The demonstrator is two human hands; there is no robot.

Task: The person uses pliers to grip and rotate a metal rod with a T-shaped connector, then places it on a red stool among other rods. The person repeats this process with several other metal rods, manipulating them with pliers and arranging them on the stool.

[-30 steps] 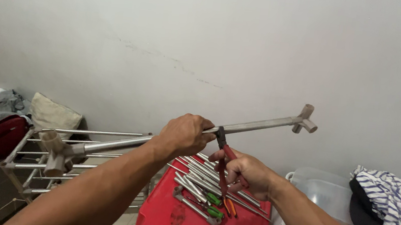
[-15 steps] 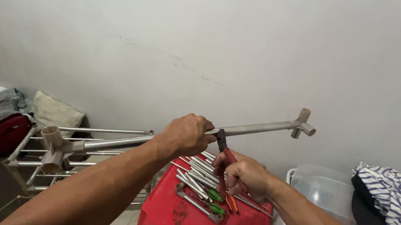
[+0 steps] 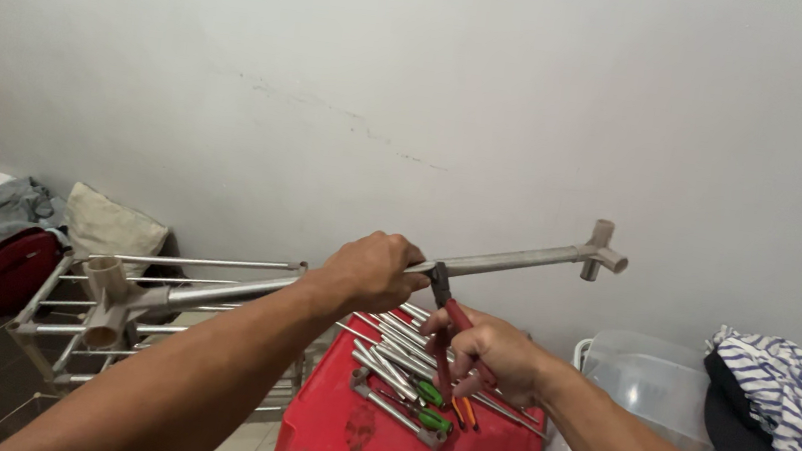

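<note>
clear plastic tub (image 3: pixel 650 385) at right, contents not discernible; striped cloth (image 3: pixel 789 401) on its rim. left hand (image 3: pixel 371 270) grip closed around long grey metal tube with beige plastic tee fitting (image 3: pixel 518 262), held level above red plastic stool (image 3: pixel 376 444). right hand (image 3: pixel 487 351) grip closed on red-handled pliers (image 3: pixel 450 322), jaws on tube.

A striped cloth (image 3: pixel 794 396) lies beside a clear plastic tub (image 3: pixel 650 385).
</note>
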